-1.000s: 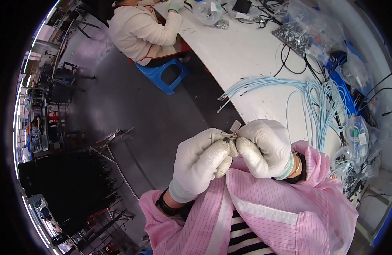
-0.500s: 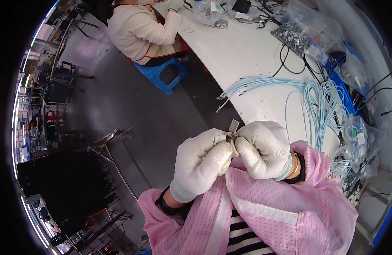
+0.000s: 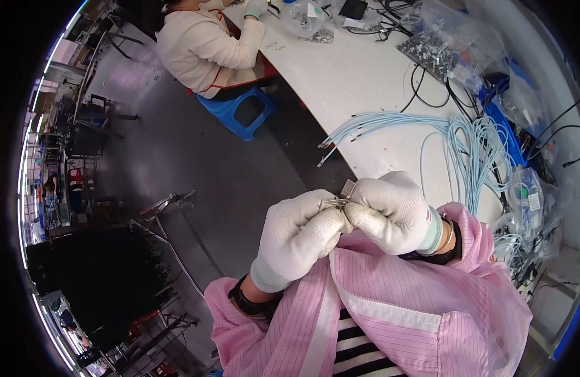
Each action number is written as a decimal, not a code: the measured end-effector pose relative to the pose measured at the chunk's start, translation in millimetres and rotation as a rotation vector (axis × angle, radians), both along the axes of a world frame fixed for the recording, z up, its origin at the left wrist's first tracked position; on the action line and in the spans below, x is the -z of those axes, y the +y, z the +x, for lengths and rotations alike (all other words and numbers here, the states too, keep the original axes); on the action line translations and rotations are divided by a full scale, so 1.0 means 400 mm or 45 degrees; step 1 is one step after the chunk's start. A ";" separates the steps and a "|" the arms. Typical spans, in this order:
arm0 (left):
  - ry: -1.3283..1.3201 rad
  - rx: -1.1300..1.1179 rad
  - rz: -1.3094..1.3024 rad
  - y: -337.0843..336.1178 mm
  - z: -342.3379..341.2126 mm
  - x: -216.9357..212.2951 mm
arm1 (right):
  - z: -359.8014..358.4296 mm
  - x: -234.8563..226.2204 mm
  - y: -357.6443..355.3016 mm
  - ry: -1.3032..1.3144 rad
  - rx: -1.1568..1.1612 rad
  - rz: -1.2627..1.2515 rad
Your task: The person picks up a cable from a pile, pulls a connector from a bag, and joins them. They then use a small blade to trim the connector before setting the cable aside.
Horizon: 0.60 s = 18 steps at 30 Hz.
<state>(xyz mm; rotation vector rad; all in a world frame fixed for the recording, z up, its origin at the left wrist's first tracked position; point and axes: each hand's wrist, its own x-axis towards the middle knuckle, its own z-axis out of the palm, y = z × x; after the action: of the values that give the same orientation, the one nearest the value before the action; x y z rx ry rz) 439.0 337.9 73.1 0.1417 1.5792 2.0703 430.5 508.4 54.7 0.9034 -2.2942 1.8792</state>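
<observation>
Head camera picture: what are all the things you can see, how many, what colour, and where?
small metal part: one, silvery, pinched between both gloved hands, close to the chest
cable bundle: one bunch, light blue, lying on the table ahead of the hands, ends fanned toward the table's edge
table: one, white, upper right
black cables: a few, looping on the table beyond the blue ones
clear bags: several, with small grey parts, at the far side of the table
stool: one, blue, under a seated co-worker
co-worker: one, cream jacket, at the table's far end
left hand: white glove, closed on the metal part
right hand: white glove, closed on the metal part, pink striped sleeve
</observation>
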 end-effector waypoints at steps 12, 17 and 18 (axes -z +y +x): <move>-0.408 0.006 0.125 -0.001 -0.044 0.060 | -0.042 0.108 0.067 -0.868 -0.339 -0.600; -0.467 -0.161 0.167 0.002 -0.058 0.095 | -0.075 0.283 0.134 -0.689 0.454 0.006; -0.477 -0.167 0.183 0.005 -0.062 0.099 | -0.073 0.351 0.162 -0.692 0.463 -0.006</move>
<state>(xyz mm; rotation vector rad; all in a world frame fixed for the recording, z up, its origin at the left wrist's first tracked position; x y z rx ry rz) 414.0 339.7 33.5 -0.2907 1.2420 2.1563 401.3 573.4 -85.8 -0.0591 -2.4880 2.1359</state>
